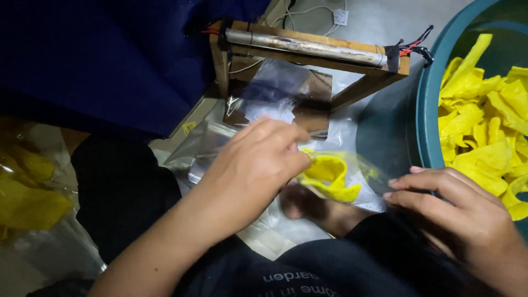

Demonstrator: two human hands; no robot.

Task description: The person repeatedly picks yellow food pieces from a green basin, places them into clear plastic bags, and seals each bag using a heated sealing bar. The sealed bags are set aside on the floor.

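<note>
Floor-level clutter: left hand [258, 165] pinches clear bag [341, 176] of yellow chips [329, 177]; right hand [451, 209] grips its edge

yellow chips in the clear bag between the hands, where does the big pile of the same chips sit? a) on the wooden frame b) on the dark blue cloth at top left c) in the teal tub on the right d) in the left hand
c: the heap of yellow chips lies inside the teal tub at the right edge, just above the right hand.
</note>
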